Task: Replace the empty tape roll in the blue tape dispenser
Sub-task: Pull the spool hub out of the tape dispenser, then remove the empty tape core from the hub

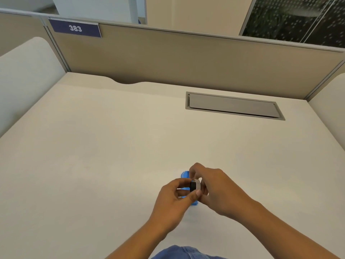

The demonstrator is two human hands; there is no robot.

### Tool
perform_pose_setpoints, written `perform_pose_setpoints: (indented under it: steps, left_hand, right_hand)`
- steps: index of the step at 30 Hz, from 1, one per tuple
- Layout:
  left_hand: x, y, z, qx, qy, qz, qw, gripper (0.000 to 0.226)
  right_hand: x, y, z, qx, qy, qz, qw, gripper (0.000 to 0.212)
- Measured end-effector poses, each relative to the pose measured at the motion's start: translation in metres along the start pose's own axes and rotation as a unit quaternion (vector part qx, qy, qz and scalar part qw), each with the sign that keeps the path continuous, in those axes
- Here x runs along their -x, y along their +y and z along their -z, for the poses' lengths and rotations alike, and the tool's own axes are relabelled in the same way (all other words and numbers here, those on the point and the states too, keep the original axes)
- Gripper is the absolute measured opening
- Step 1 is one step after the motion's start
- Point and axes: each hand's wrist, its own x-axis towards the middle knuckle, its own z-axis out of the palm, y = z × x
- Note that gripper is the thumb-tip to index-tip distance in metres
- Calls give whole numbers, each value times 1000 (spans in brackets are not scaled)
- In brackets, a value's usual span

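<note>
head view: I see both hands meet low over the desk [93,146].
roll [196,185]: small, pale rim with dark core, pinched between both hands; its axis looks roughly level, left to right.
left hand [174,200]: thumb and fingers closed on the dark core side.
right hand [214,187]: fingertips closed on the pale rim side.
dispenser [185,174]: blue, directly under and just beyond the grip, mostly hidden; I can't tell if the roll touches it.
nearer hand: both equal, I judge.
</note>
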Motion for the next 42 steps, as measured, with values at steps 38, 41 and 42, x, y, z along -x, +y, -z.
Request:
perform_pose_setpoints:
  steps: [38,41,42]
  left_hand:
    - [65,30,0,117,-18,6,993,18]
    - [64,33,0,102,-13,0,995,19]
    - [64,34,0,92,-8,-3,996,19]
  right_hand:
    - [85,-23,-24,-325,170,-33,930,46]
    - [84,-24,-22,-325,172,-30,930,45]
    - [84,-25,-21,-323,173,-29,930,44]
